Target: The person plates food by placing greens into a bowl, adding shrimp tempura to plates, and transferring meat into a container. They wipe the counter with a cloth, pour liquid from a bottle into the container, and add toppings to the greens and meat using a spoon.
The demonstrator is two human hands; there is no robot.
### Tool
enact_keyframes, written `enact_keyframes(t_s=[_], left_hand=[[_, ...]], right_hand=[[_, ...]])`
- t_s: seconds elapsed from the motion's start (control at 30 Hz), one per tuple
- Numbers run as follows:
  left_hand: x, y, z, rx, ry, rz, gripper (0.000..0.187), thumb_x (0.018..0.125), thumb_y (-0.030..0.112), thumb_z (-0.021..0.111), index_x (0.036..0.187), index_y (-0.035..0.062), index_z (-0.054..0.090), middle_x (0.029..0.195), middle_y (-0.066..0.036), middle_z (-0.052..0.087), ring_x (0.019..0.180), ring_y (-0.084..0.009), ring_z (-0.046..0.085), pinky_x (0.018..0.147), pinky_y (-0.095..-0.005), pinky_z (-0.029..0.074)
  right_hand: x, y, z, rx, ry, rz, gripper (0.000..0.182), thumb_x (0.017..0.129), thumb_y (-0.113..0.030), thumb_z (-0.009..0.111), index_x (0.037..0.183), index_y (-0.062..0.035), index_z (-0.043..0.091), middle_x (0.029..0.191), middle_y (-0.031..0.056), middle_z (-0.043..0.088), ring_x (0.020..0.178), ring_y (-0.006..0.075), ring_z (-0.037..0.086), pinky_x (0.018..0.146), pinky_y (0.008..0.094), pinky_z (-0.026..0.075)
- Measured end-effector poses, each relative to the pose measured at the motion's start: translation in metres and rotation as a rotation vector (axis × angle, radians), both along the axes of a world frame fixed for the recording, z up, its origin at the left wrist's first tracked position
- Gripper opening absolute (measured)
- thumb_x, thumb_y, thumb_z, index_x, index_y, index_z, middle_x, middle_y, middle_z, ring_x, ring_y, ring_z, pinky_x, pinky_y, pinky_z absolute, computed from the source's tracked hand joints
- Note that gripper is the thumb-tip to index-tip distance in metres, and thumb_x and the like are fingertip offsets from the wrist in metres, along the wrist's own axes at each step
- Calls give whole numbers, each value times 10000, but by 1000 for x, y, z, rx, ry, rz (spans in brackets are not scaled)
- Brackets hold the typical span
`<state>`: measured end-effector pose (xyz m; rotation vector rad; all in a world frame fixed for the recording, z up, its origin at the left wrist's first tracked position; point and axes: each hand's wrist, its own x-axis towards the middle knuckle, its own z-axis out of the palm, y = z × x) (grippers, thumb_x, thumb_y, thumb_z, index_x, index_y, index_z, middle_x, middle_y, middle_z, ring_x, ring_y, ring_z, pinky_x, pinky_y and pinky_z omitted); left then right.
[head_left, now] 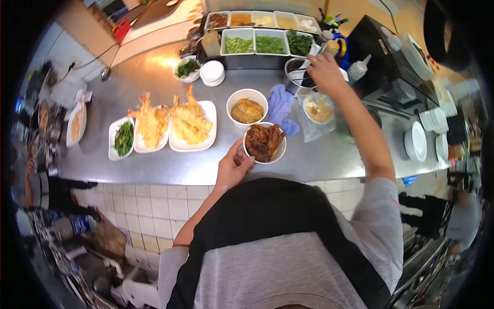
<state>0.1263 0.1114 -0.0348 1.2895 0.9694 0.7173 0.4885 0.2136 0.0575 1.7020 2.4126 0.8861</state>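
My left hand [234, 167] is at the counter's front edge, its fingers and thumb against the side of a white bowl [284, 149] of dark glazed meat [262, 142]. Just behind that bowl stands another white bowl [230, 114] with brown food in it. My right hand [324, 72] is stretched out to the back right, above a metal container [291, 77] and beside several bottles. Its fingers are curled down, and what they hold, if anything, is too small to make out. A blue cloth [279, 103] and a plastic bag with a cup [319, 110] lie between the hands.
Plates of fried shrimp [191, 123] and a dish of greens [123, 138] stand on the left. Topping trays [238, 42] line the back. A black appliance [386, 67] and white dishes [416, 140] are on the right. Other people stand at both sides.
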Motion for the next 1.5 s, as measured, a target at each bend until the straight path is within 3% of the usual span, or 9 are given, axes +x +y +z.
enact_keyframes(t_s=[0.07, 0.13, 0.17, 0.23, 0.33, 0.53, 0.87, 1.17, 1.5], left_hand=[[14, -10, 10, -60, -1, 129, 551, 857, 31, 639, 1359, 10, 413, 807, -46, 573, 664, -118, 621, 581, -244, 524], [19, -14, 10, -81, -27, 179, 543, 873, 10, 597, 1374, 2, 388, 808, -56, 560, 668, -152, 639, 576, -263, 541], [21, -15, 11, -90, -40, 194, 541, 879, 8, 583, 1380, 1, 381, 807, -61, 562, 671, -156, 641, 581, -266, 543], [24, -17, 16, -108, -56, 218, 537, 889, -6, 545, 1393, -5, 361, 799, -71, 559, 675, -170, 646, 591, -270, 549], [25, -19, 17, -126, -76, 242, 533, 887, -19, 532, 1392, -11, 361, 801, -72, 555, 677, -172, 648, 595, -271, 551], [22, -13, 23, -157, -81, 200, 534, 882, -22, 525, 1387, -36, 353, 802, -60, 545, 665, -175, 649, 599, -273, 556], [15, -6, 18, -156, -121, 134, 551, 866, -17, 538, 1380, -68, 344, 787, -54, 549, 650, -159, 635, 595, -266, 547], [7, 1, 11, -191, -159, 46, 546, 874, -3, 523, 1393, -27, 356, 797, -52, 555, 676, -150, 629, 619, -266, 548], [1, 11, 13, -238, -165, -33, 554, 867, -26, 486, 1405, 0, 353, 837, -57, 560, 688, -147, 630, 650, -276, 557]], right_hand=[[2, -13, 12, -21, 19, 48, 178, 809, -126, 538, 921, -92, 672, 1096, 93, 620, 1000, 226, 581, 920, 441, 381], [1, -30, 27, -274, -14, -212, 217, 820, -111, 517, 998, -94, 642, 1039, 105, 634, 903, 248, 616, 887, 474, 401], [0, -39, 37, -280, -14, -192, 217, 820, -111, 517, 998, -94, 642, 1039, 105, 634, 903, 248, 616, 887, 474, 401], [-3, -59, 54, -239, 185, -20, 293, 818, -83, 511, 1094, -113, 605, 985, 105, 636, 828, 260, 629, 847, 455, 436], [-26, -92, 63, -371, 431, 246, 334, 814, -76, 523, 1136, -135, 589, 957, 84, 632, 865, 243, 618, 817, 403, 463], [-83, -121, 65, -495, 178, 435, 374, 822, -78, 498, 1174, -174, 582, 929, 0, 602, 894, 197, 565, 737, 329, 453], [-139, -108, 37, -522, -279, 562, 151, 827, -171, 530, 892, -84, 634, 847, 7, 605, 861, 163, 560, 679, 300, 412], [-126, -98, 59, -586, -11, 458, 184, 798, -146, 551, 931, -74, 656, 817, 38, 615, 853, 205, 598, 731, 345, 479], [-117, -107, 56, -627, 237, 350, 268, 771, -67, 569, 1027, -101, 642, 845, 70, 620, 840, 244, 624, 661, 369, 507]])
